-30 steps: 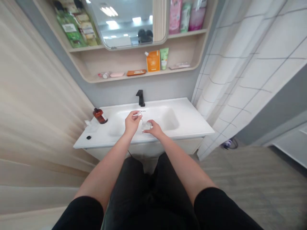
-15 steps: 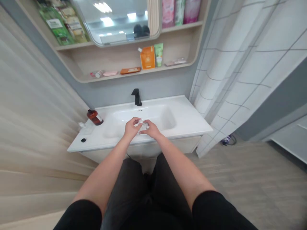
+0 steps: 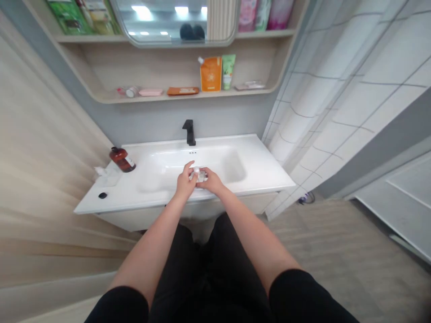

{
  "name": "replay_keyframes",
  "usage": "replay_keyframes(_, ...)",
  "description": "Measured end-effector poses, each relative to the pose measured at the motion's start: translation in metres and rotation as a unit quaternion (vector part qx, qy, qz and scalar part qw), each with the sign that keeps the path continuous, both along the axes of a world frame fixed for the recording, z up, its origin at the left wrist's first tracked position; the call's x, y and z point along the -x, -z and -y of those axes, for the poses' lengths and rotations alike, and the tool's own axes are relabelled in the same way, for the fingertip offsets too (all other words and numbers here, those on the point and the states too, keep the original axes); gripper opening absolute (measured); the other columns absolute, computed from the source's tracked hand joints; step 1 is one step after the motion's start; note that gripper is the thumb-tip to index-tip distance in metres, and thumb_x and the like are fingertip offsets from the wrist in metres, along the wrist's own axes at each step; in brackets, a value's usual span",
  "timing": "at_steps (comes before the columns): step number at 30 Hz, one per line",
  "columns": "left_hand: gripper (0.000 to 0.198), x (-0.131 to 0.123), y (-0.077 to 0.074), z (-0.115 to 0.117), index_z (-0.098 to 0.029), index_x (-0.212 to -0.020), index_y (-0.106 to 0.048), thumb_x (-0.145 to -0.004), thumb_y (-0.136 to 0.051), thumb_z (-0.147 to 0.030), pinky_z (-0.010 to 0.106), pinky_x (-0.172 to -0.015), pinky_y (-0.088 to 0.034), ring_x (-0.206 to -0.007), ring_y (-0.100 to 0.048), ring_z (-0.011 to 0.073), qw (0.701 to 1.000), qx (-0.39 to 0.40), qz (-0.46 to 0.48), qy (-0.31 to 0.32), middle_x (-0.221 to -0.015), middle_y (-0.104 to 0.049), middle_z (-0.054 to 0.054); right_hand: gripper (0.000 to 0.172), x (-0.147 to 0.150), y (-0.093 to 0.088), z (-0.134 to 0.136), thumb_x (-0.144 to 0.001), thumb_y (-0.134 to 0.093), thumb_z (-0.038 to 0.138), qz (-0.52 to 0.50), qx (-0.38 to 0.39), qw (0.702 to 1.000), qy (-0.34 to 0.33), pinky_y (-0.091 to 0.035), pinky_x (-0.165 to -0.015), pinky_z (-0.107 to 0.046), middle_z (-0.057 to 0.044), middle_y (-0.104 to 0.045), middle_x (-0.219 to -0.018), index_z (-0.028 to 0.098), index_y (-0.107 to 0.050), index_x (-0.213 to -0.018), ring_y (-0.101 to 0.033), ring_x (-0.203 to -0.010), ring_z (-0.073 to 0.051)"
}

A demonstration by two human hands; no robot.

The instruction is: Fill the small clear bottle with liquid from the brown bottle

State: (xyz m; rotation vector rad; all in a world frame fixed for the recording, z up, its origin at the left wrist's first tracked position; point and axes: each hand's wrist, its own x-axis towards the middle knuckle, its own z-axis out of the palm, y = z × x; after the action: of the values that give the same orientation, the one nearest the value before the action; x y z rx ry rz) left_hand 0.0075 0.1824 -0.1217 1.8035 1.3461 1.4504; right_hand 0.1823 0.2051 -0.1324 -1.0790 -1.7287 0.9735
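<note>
Both hands meet over the front of the white sink basin (image 3: 161, 166). My right hand (image 3: 210, 181) is closed around a small clear container (image 3: 201, 175). My left hand (image 3: 186, 180) is curled over its top, fingers pinched on a small white cap-like piece. The container is mostly hidden by my fingers. A black faucet (image 3: 189, 132) stands behind the basin, straight beyond the hands.
A brown bottle (image 3: 121, 159) lies at the counter's left, near a clear dish (image 3: 106, 176) and a small black object (image 3: 103, 195). The shelf (image 3: 188, 95) above holds an orange pouch (image 3: 210, 74), a green tube and flat packets. A tiled wall (image 3: 336, 98) stands on the right.
My left hand came down from above the basin and joined the right hand on the container. The view shifted slightly, the hands now lower over the basin's front.
</note>
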Motion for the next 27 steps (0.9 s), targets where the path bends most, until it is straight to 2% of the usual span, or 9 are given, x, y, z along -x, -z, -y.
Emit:
replay_keyframes(4, 0.052, 0.0, 0.002, 0.0, -0.028, -0.153, -0.055, -0.101, -0.06, -0.033, 0.042, -0.102, -0.059, -0.11, -0.077, 0.0245, 0.999, -0.014, 0.046, 0.014, -0.121, -0.079, 0.007, 0.074, -0.002, 0.0, 0.0, -0.061, -0.101, 0.049, 0.013, 0.01, 1.0, -0.001, -0.056, -0.096, -0.039, -0.006, -0.077, -0.122, 0.023, -0.07, -0.123, -0.069, -0.102, -0.025)
replay_keyframes(7, 0.055, 0.0, 0.0, -0.005, -0.027, -0.147, -0.058, -0.095, -0.07, -0.04, 0.041, -0.097, -0.061, -0.108, -0.076, 0.0243, 0.998, -0.009, 0.062, 0.006, -0.127, -0.077, 0.009, 0.074, -0.002, -0.001, 0.001, -0.06, -0.101, 0.051, 0.016, 0.007, 1.0, -0.006, -0.056, -0.097, -0.039, -0.006, -0.076, -0.122, 0.023, -0.07, -0.122, -0.069, -0.103, -0.025)
replay_keyframes(9, 0.055, 0.005, -0.004, -0.011, -0.026, -0.14, -0.063, -0.088, -0.078, -0.041, 0.04, -0.092, -0.062, -0.104, -0.076, 0.0246, 0.999, 0.011, 0.043, 0.002, -0.122, -0.077, 0.009, 0.07, -0.001, -0.002, 0.001, -0.061, -0.1, 0.051, 0.017, 0.006, 1.0, -0.01, -0.056, -0.097, -0.04, -0.004, -0.077, -0.115, 0.023, -0.071, -0.119, -0.069, -0.101, -0.024)
replay_keyframes(12, 0.043, 0.02, -0.01, -0.02, -0.026, -0.133, -0.068, -0.091, -0.067, -0.035, 0.039, -0.089, -0.062, -0.098, -0.077, 0.0235, 0.998, 0.031, 0.028, 0.05, -0.112, -0.079, 0.007, 0.072, -0.001, -0.004, 0.001, -0.06, -0.101, 0.052, 0.012, 0.017, 1.0, -0.016, -0.056, -0.098, -0.041, -0.002, -0.077, -0.108, 0.024, -0.072, -0.12, -0.069, -0.099, -0.024)
replay_keyframes(14, 0.043, 0.029, -0.013, -0.024, -0.025, -0.133, -0.068, -0.091, -0.058, -0.03, 0.039, -0.089, -0.062, -0.095, -0.077, 0.022, 0.995, 0.024, 0.025, 0.09, -0.11, -0.079, 0.006, 0.078, -0.001, -0.006, 0.001, -0.058, -0.103, 0.049, 0.0, 0.019, 1.0, -0.024, -0.056, -0.1, -0.041, -0.003, -0.077, -0.113, 0.024, -0.072, -0.124, -0.07, -0.102, -0.025)
replay_keyframes(16, 0.045, 0.033, -0.013, -0.025, -0.025, -0.133, -0.069, -0.09, -0.059, -0.029, 0.038, -0.089, -0.062, -0.095, -0.077, 0.0215, 0.994, 0.014, 0.008, 0.106, -0.111, -0.079, 0.006, 0.08, -0.002, -0.007, 0.001, -0.056, -0.104, 0.046, -0.008, 0.019, 0.999, -0.026, -0.056, -0.101, -0.041, -0.004, -0.077, -0.119, 0.024, -0.072, -0.126, -0.07, -0.105, -0.025)
replay_keyframes(23, 0.053, 0.025, -0.002, -0.022, -0.025, -0.137, -0.068, -0.087, -0.077, -0.041, 0.034, -0.085, -0.062, -0.099, -0.075, 0.0225, 0.997, 0.01, -0.034, 0.072, -0.109, -0.076, 0.006, 0.079, -0.002, -0.005, 0.002, -0.059, -0.103, 0.049, -0.015, 0.015, 0.999, -0.027, -0.056, -0.099, -0.039, -0.005, -0.076, -0.123, 0.024, -0.07, -0.127, -0.069, -0.105, -0.025)
replay_keyframes(25, 0.05, 0.027, 0.0, -0.022, -0.025, -0.136, -0.069, -0.089, -0.076, -0.041, 0.036, -0.087, -0.062, -0.098, -0.076, 0.0232, 0.997, 0.015, -0.036, 0.068, -0.108, -0.077, 0.006, 0.078, -0.002, -0.003, 0.002, -0.059, -0.103, 0.051, -0.011, 0.015, 1.0, -0.022, -0.056, -0.098, -0.039, -0.006, -0.076, -0.123, 0.024, -0.069, -0.125, -0.069, -0.105, -0.025)
replay_keyframes(27, 0.044, 0.03, 0.0, -0.022, -0.025, -0.137, -0.068, -0.095, -0.065, -0.038, 0.038, -0.092, -0.062, -0.099, -0.076, 0.0236, 0.997, 0.011, -0.024, 0.076, -0.109, -0.079, 0.006, 0.078, -0.002, -0.003, 0.002, -0.059, -0.102, 0.051, -0.011, 0.019, 0.999, -0.025, -0.055, -0.097, -0.039, -0.005, -0.075, -0.118, 0.024, -0.069, -0.124, -0.068, -0.103, -0.025)
